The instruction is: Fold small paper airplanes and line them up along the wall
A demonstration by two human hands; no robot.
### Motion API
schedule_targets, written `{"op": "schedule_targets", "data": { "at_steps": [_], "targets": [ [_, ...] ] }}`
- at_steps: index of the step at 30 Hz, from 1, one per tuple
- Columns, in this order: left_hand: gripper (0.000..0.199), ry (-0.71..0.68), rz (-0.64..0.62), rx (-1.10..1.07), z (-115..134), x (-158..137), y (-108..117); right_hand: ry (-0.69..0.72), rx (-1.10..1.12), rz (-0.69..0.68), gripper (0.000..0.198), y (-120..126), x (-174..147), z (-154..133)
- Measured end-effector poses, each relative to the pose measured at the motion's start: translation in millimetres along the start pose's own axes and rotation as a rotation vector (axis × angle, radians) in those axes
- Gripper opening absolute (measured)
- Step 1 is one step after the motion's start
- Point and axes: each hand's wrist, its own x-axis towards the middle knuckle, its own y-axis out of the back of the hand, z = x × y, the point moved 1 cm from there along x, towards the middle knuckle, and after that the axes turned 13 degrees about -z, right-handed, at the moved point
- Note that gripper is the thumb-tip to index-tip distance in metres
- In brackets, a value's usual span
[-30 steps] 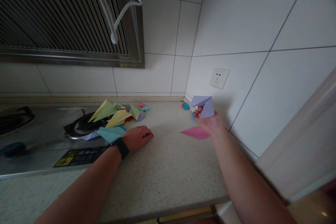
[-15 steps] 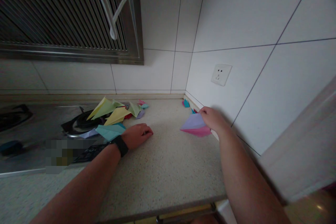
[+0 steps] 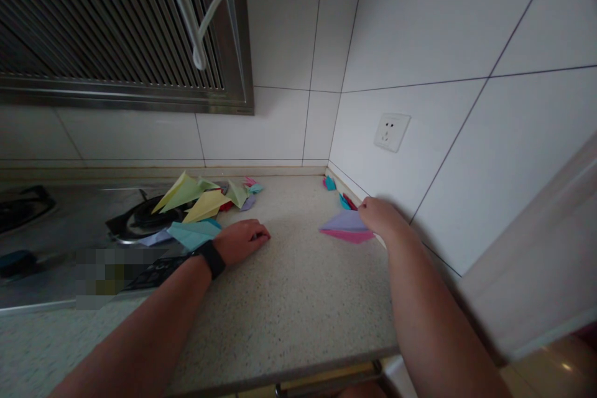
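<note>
At the right wall my right hand (image 3: 377, 216) is closed on the rear end of a purple paper plane (image 3: 347, 221). Directly below it, a pink paper plane (image 3: 349, 236) shows along the near edge; I cannot tell if the hand grips that one too. My left hand (image 3: 241, 240), with a black band on the wrist, rests on the counter with its fingers curled in and nothing visible in them. Beside it, a light blue paper plane (image 3: 193, 234) lies at the stove's edge. Yellow planes (image 3: 205, 205) and a pale green plane (image 3: 237, 193) are heaped behind.
Small blue folded paper (image 3: 330, 183) and a red piece (image 3: 349, 201) lie along the right wall. A gas stove (image 3: 51, 224) is at left, under a range hood (image 3: 249, 74) with a hanging white cable (image 3: 198, 53). A socket (image 3: 392, 132) sits on the right wall.
My right hand has lowered slightly, and the purple plane now lies flatter over the pink one. More of the blue and red paper behind it shows. My left hand stays in place.
</note>
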Motion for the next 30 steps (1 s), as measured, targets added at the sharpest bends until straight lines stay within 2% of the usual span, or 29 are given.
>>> {"op": "schedule_targets", "data": {
  "at_steps": [10,16,23,30],
  "targets": [
    [0.033,0.007,-0.003,-0.009,-1,0,-1,0.107,-0.041,-0.068,0.021,0,-6,-1],
    [0.032,0.008,-0.003,-0.002,-1,0,-1,0.153,0.078,-0.019,0.020,2,-5,5],
    [0.032,0.016,-0.005,-0.004,0,0,0,0.219,0.085,0.112,0.018,10,-10,11],
    [0.030,0.024,0.000,-0.021,-1,1,-1,0.184,0.089,0.089,0.020,21,-26,4]
  ]
}}
